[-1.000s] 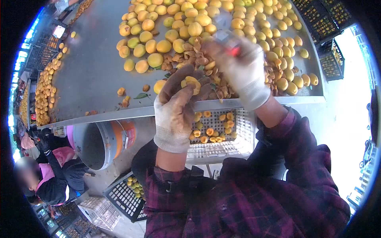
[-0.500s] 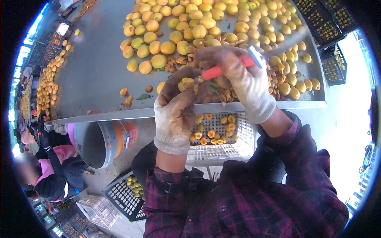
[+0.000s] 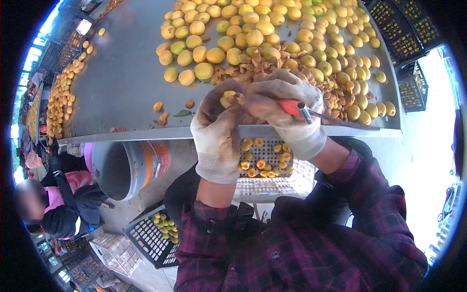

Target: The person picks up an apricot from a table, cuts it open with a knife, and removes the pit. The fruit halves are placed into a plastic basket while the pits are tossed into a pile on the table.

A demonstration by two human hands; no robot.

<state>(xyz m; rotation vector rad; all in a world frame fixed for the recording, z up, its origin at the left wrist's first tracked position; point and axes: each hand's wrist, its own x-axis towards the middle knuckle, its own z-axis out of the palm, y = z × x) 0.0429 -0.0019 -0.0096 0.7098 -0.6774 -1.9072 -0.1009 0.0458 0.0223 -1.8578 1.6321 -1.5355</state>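
My left hand, in a soiled white knit glove, is closed around an apricot above the near edge of the metal table. My right hand, gloved too, is wrapped round a red-handled tool. A metal end of the tool points toward my right wrist, and its working tip is hidden behind the fingers. The fingertips of both hands meet at the apricot. Beyond them lies a heap of brown apricot pits, with many whole apricots behind it.
Below the table edge stands a white crate with apricot halves. A bucket and a black crate of greenish fruit are at the left. Another person sits far left. Stacked black crates stand at the right.
My right hand has lowered and moved left against my left hand, and the red-handled tool has turned, its metal end now pointing down and right. My left hand still holds the apricot.
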